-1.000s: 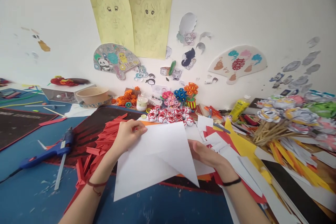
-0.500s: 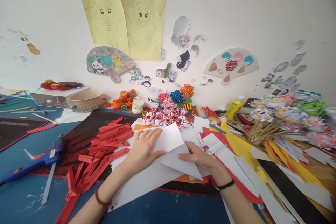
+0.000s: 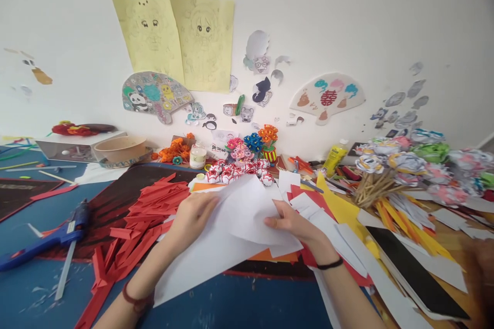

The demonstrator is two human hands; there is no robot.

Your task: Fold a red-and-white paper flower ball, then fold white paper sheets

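Blue table, glue gun, prob. paper strips

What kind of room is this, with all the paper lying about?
Most likely a paper-craft workspace. Hands fold a white sheet beside a heap of red paper strips, a blue glue gun lies on the table, and paper flowers on sticks and cut-out drawings fill the table and the wall.

paper strips lie left of the sheet.

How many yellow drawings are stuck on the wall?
2. The left yellow drawing hangs high on the wall, and the right yellow drawing hangs beside it, their edges overlapping. Both are above the fan with a panda.
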